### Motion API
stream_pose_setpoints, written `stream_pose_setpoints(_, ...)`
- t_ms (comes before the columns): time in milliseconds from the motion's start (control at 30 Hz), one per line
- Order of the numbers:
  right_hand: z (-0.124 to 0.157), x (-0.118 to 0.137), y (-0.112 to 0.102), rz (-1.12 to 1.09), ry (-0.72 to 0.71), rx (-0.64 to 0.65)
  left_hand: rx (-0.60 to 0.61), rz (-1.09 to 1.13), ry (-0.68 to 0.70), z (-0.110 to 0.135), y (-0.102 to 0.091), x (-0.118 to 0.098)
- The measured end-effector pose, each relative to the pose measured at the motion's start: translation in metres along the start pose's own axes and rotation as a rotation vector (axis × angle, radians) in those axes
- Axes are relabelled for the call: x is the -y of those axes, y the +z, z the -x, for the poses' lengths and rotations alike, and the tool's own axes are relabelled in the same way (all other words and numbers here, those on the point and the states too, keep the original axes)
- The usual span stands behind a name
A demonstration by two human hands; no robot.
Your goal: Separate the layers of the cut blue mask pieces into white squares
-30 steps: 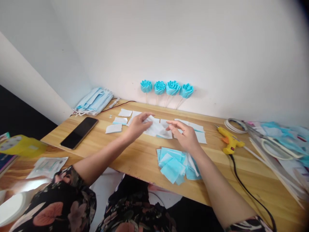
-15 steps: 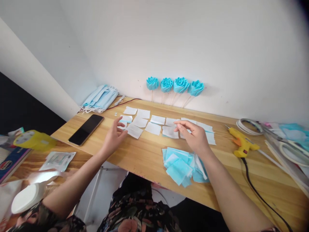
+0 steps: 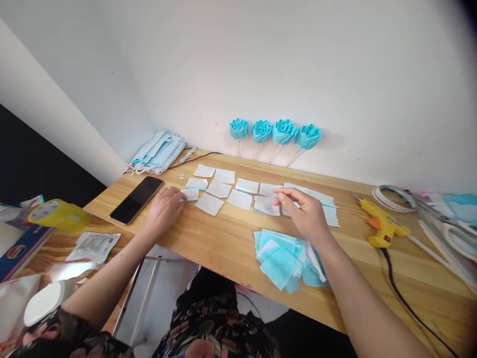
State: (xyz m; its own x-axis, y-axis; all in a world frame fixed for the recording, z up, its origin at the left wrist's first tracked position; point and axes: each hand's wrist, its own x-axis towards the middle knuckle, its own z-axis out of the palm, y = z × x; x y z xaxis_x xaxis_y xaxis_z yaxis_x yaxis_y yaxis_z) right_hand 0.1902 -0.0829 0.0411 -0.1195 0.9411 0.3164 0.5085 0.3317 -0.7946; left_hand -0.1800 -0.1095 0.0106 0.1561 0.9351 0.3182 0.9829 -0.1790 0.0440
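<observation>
My left hand [image 3: 166, 208] rests low over the table with its fingers curled together on the left edge of a small white fabric square [image 3: 192, 194]. The fingertips are partly hidden. My right hand [image 3: 303, 209] hovers over the right part of the laid-out squares, fingers loosely bent and a little apart, with nothing visible in them. Several white squares [image 3: 239, 199] lie in rough rows, some showing a blue edge. In front of my right hand is a loose pile of light-blue squares [image 3: 281, 266], partly behind my right forearm.
Several blue fabric roses [image 3: 284, 132] on sticks lean against the wall. A phone [image 3: 136, 200] and stacked face masks [image 3: 158, 151] are at left. A yellow glue gun [image 3: 385, 226], a tape roll [image 3: 394, 198] and scissors [image 3: 460, 236] lie at right. Yellow tape [image 3: 59, 215] sits lower left.
My left hand has moved left and down to the edge of a white square, and its fingers have closed. My right hand stays nearly in place. The view has shifted slightly.
</observation>
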Motion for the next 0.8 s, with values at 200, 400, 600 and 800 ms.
stream_pose_setpoints(200, 0.000, -0.001, 0.001, 0.013, 0.002, 0.012, 0.045, -0.043, 0.046, -0.013, -0.002, 0.013)
stream_pose_setpoints(400, 0.000, 0.000, 0.001, 0.011, -0.004, 0.012, 0.022, 0.061, 0.175, -0.010, -0.004, 0.027)
stream_pose_setpoints(600, -0.001, -0.004, 0.002, 0.022, -0.014, 0.010, -0.013, 0.174, 0.245, -0.008, 0.001, 0.026)
stream_pose_setpoints(800, -0.002, -0.007, 0.002, 0.013, 0.015, 0.009, -0.223, 0.274, 0.078, -0.009, -0.008, 0.021)
